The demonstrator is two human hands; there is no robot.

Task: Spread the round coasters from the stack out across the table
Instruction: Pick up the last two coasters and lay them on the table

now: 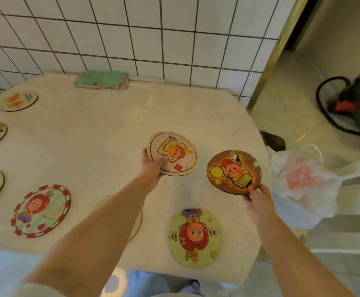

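The middle of the desk (93, 133) lies bare, wide open toward the folded cloth (102, 79) at the tiled wall. Coasters line the left edge (18, 100) and the near side (195, 237). A plastic bag (303, 181) crowds the right rim.
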